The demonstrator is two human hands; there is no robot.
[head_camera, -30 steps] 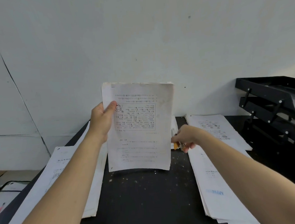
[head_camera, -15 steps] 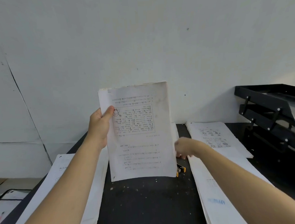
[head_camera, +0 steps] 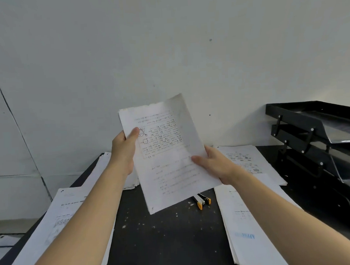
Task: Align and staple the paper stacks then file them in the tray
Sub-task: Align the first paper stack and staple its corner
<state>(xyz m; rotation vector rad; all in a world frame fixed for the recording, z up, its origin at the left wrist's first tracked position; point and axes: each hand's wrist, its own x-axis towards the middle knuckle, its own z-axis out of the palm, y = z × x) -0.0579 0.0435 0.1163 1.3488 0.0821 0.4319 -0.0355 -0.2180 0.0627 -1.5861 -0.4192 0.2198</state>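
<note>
A printed paper stack (head_camera: 169, 164) is held up above the black table, tilted with its top leaning left. My left hand (head_camera: 124, 146) grips its upper left edge, thumb on the front. My right hand (head_camera: 213, 162) holds its right edge, thumb across the page. An orange and black stapler (head_camera: 202, 200) lies on the table just below the stack, partly hidden by it. The black stacked file tray (head_camera: 318, 138) stands at the right, its tiers open toward me.
Paper piles lie on the black table (head_camera: 166, 239): one at the left front (head_camera: 60, 225), one at the right front (head_camera: 250, 225), one at the back right (head_camera: 245, 159), another behind my left wrist. A white wall rises close behind.
My right hand set the stapler down on the table and took hold of the stack's right edge. The stack tipped from upright to a slant.
</note>
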